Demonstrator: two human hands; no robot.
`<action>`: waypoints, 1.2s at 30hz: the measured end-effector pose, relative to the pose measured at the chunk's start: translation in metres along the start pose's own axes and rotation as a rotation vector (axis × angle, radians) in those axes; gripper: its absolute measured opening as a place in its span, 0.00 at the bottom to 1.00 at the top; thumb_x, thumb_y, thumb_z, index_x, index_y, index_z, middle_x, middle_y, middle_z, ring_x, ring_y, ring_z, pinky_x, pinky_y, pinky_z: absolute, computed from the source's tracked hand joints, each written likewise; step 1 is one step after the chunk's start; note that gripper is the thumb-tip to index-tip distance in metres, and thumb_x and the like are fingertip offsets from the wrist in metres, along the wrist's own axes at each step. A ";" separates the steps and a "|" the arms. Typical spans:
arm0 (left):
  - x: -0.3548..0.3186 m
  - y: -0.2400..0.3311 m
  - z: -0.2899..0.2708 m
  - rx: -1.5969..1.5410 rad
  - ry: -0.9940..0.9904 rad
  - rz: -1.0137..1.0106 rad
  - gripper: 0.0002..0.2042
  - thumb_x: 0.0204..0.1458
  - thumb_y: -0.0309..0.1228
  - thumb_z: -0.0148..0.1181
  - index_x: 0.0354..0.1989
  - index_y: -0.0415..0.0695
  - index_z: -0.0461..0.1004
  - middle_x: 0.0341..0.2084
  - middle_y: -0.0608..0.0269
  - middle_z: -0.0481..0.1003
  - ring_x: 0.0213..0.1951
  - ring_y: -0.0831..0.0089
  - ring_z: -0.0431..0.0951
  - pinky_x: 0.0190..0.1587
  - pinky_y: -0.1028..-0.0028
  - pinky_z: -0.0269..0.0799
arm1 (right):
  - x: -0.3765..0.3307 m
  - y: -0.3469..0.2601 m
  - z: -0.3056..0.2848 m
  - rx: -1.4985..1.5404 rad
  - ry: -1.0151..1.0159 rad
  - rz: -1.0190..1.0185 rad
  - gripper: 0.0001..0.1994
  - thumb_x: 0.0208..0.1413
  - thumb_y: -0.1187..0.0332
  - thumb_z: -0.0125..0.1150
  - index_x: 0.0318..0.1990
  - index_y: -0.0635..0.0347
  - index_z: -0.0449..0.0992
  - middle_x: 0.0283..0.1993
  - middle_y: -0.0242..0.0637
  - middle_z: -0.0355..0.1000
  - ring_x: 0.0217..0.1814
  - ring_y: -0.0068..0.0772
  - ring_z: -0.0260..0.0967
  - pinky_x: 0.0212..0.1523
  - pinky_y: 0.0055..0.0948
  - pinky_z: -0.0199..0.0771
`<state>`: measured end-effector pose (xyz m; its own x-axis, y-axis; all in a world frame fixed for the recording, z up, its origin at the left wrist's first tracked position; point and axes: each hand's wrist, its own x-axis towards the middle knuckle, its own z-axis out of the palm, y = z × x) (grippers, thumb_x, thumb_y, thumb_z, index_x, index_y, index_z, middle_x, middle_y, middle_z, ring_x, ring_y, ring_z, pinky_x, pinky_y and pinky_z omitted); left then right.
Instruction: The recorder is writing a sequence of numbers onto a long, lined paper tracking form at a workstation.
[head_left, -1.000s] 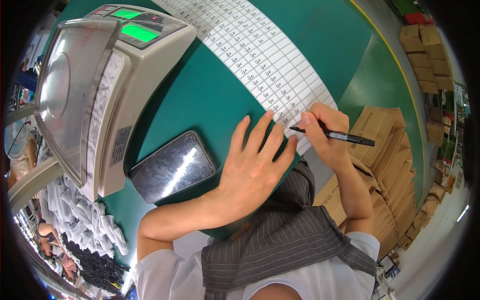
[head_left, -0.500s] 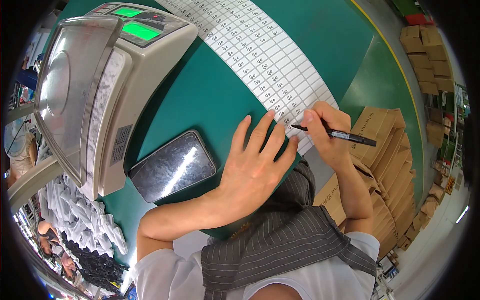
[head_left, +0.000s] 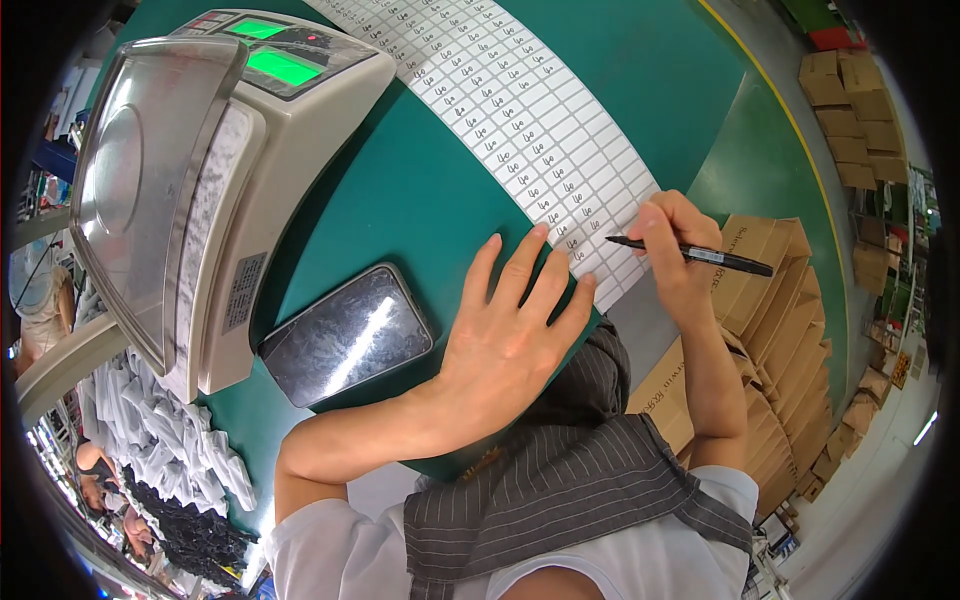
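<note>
the right hand is closed around a black pen, its tip resting on the near end of a long white label sheet that runs away across the green counter. the left hand lies flat with fingers spread apart, palm down on the counter, its fingertips touching the sheet's near edge just beside the pen tip. a dark smartphone lies face up just left of that hand. behind it stands a grey weighing scale with a steel pan and lit green displays. brown cardboard boxes are stacked beyond the counter's right edge.
</note>
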<state>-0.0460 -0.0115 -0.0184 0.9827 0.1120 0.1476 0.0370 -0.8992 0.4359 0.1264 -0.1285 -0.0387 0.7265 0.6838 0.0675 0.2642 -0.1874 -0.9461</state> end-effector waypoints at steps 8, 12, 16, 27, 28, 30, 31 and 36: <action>0.000 0.000 0.000 0.006 -0.010 0.008 0.21 0.41 0.25 0.63 0.49 0.47 0.75 0.49 0.51 0.69 0.59 0.52 0.64 0.61 0.48 0.54 | 0.001 -0.001 0.000 -0.113 -0.085 -0.032 0.10 0.58 0.72 0.53 0.25 0.66 0.71 0.22 0.31 0.70 0.23 0.17 0.64 0.24 0.19 0.64; -0.001 -0.001 0.000 0.009 -0.009 0.009 0.22 0.41 0.25 0.63 0.49 0.47 0.75 0.49 0.51 0.69 0.60 0.52 0.64 0.61 0.48 0.54 | 0.002 0.000 0.001 -0.095 -0.055 -0.047 0.11 0.57 0.71 0.58 0.24 0.66 0.71 0.19 0.32 0.71 0.19 0.14 0.59 0.21 0.20 0.57; -0.001 -0.001 0.000 0.001 -0.014 0.006 0.21 0.42 0.25 0.63 0.49 0.47 0.75 0.49 0.51 0.69 0.60 0.52 0.64 0.61 0.48 0.54 | 0.001 0.001 0.001 -0.089 -0.029 -0.037 0.11 0.56 0.72 0.58 0.23 0.66 0.71 0.18 0.31 0.69 0.19 0.14 0.58 0.21 0.20 0.57; 0.000 0.000 -0.002 -0.003 -0.017 0.001 0.21 0.42 0.25 0.63 0.49 0.48 0.75 0.49 0.51 0.69 0.60 0.52 0.64 0.61 0.48 0.54 | 0.001 0.000 0.000 -0.042 -0.025 -0.015 0.11 0.57 0.72 0.57 0.24 0.66 0.71 0.17 0.30 0.68 0.19 0.13 0.55 0.20 0.20 0.55; 0.000 0.000 -0.002 0.004 -0.021 0.004 0.21 0.42 0.25 0.63 0.49 0.47 0.75 0.49 0.51 0.69 0.60 0.52 0.64 0.61 0.48 0.54 | 0.001 0.000 0.001 -0.072 -0.024 -0.021 0.11 0.57 0.72 0.57 0.23 0.66 0.71 0.17 0.30 0.68 0.19 0.13 0.56 0.20 0.19 0.55; 0.000 -0.001 -0.001 0.004 -0.016 0.005 0.21 0.42 0.25 0.63 0.49 0.47 0.75 0.49 0.51 0.69 0.60 0.52 0.64 0.61 0.48 0.54 | 0.002 -0.001 0.002 -0.101 -0.023 -0.027 0.11 0.58 0.72 0.57 0.23 0.66 0.71 0.18 0.29 0.68 0.19 0.13 0.56 0.20 0.19 0.55; 0.000 -0.001 -0.001 0.004 -0.011 0.007 0.21 0.42 0.25 0.63 0.49 0.47 0.75 0.49 0.51 0.70 0.60 0.52 0.64 0.61 0.48 0.54 | 0.002 -0.001 0.002 -0.085 -0.019 -0.027 0.11 0.58 0.72 0.57 0.23 0.66 0.71 0.18 0.29 0.68 0.19 0.13 0.55 0.20 0.19 0.55; -0.001 -0.001 -0.001 0.011 -0.013 0.006 0.21 0.42 0.26 0.63 0.49 0.47 0.75 0.50 0.51 0.69 0.60 0.52 0.64 0.61 0.48 0.54 | 0.002 -0.002 0.001 -0.095 -0.039 -0.042 0.12 0.58 0.72 0.56 0.23 0.66 0.71 0.18 0.29 0.69 0.20 0.12 0.57 0.21 0.19 0.57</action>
<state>-0.0473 -0.0107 -0.0179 0.9852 0.1014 0.1384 0.0334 -0.9044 0.4253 0.1274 -0.1262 -0.0371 0.6887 0.7192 0.0920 0.3540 -0.2228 -0.9083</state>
